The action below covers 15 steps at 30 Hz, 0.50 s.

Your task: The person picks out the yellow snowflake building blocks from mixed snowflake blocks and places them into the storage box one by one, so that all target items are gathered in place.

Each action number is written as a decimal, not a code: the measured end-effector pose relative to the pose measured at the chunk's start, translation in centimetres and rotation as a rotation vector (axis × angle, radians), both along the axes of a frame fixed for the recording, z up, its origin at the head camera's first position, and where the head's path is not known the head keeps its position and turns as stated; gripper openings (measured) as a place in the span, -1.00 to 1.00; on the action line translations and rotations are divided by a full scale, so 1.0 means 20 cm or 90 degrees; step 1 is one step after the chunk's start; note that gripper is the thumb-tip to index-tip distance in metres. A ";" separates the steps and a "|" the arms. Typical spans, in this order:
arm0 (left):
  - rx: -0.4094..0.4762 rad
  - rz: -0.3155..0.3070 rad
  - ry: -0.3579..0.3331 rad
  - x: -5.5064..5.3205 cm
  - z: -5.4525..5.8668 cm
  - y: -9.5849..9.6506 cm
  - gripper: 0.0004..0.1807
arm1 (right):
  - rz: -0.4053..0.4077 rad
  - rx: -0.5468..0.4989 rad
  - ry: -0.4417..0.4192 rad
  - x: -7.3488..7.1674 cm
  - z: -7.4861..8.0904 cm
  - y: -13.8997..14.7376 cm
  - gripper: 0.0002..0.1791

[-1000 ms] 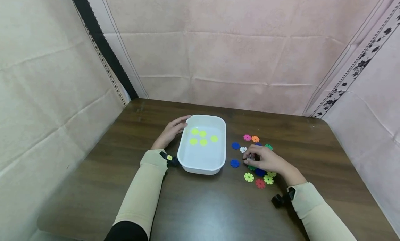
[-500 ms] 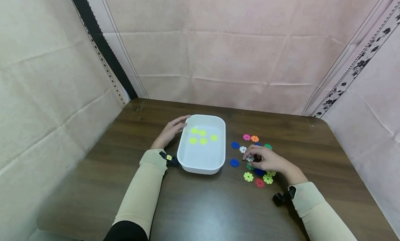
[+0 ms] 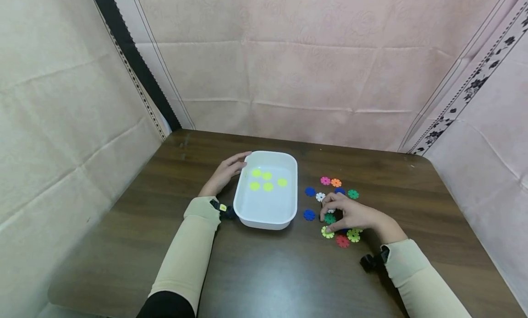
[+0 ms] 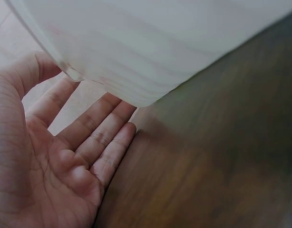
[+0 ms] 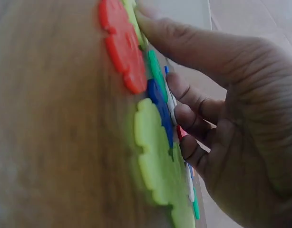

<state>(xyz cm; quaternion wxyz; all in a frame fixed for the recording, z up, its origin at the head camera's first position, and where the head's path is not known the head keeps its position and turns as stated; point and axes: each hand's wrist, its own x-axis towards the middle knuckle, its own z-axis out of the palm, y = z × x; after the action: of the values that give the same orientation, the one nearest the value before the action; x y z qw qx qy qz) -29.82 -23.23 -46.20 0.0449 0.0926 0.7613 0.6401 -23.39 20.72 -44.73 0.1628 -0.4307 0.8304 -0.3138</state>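
Observation:
In the head view a white tray [image 3: 266,210] holds several yellow-green discs [image 3: 268,187]. My left hand [image 3: 224,175] holds the tray's far left corner. Its thumb bends over the rim [image 4: 34,33], and the other fingers reach out along the outer wall. My right hand [image 3: 348,212] hovers over a loose group of notched plastic discs. Its thumb touches a yellow-green notched disc [image 3: 327,235], and its bent fingers stand apart from the thumb. Under the hand lie a green disc [image 3: 329,218] and a partly hidden blue disc [image 5: 158,107].
Around the right hand lie a red disc [image 3: 343,241], a yellow-green disc [image 3: 353,236], a blue disc [image 3: 309,215], a white disc [image 3: 320,197], a pink disc [image 3: 325,181] and an orange disc [image 3: 336,183]. The brown table [image 3: 264,272] meets cloth walls [image 3: 288,79] behind.
My right thumb has shifted toward me, from near the white and green discs onto the yellow-green one, widening the gap to the index finger. My left hand and the tray are still.

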 end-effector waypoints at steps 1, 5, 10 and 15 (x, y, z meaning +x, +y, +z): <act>-0.001 0.001 -0.001 0.00 0.00 0.00 -0.52 | 0.000 0.000 0.006 0.00 0.00 0.00 -0.79; -0.001 -0.002 -0.007 0.00 0.01 0.00 -0.51 | -0.007 0.008 0.014 0.01 0.01 0.00 -0.84; 0.011 -0.014 -0.015 0.00 0.02 0.00 -0.51 | -0.017 0.021 -0.008 0.03 0.04 -0.01 -0.67; 0.013 -0.012 -0.007 0.00 0.01 0.00 -0.52 | -0.019 0.033 -0.003 0.03 0.04 -0.01 -0.74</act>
<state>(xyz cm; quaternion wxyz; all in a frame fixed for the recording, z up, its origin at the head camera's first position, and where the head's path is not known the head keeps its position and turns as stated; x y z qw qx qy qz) -29.78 -23.25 -45.99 0.0545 0.0967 0.7538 0.6477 -22.81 20.43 -43.99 0.1708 -0.4134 0.8441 -0.2956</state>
